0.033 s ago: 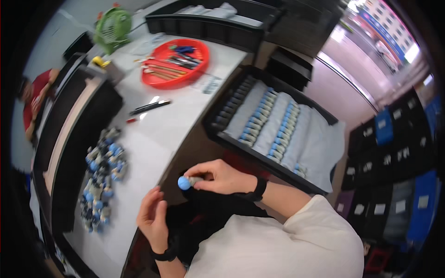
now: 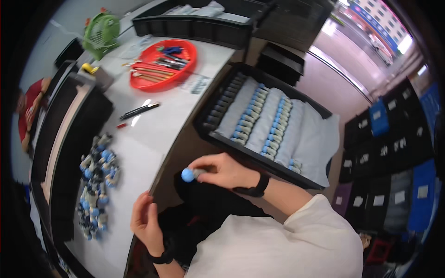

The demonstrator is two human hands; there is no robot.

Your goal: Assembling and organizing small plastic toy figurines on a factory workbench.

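My right hand (image 2: 227, 170) pinches a small figurine (image 2: 188, 174) with a round light-blue head and a greyish body, held above my lap. Its lower part is hidden by my fingers. By the table's edge my left hand (image 2: 147, 223) is raised with its fingers loosely bent and apart, and nothing shows in it. On the white table (image 2: 143, 153) to the left lies a long heap of similar figurines (image 2: 95, 199) in blue, grey and black. More figurines (image 2: 277, 127) stand in rows between folds of pale cloth (image 2: 310, 139) in a black crate (image 2: 218, 136) at my right.
A red round tray (image 2: 187, 76) holds brushes and tools. Near it lie black pens (image 2: 139, 111) and a red cap (image 2: 121, 125). A green fan (image 2: 102, 33) and black bins (image 2: 194, 30) stand farther back. Across the table sits another person (image 2: 33, 109). Black and blue crates (image 2: 371, 157) are stacked right.
The view has shifted slightly, so the table and crate appear farther left. My right hand, still pinching the figurine, appears a little higher; my left hand sits slightly farther left and lower.
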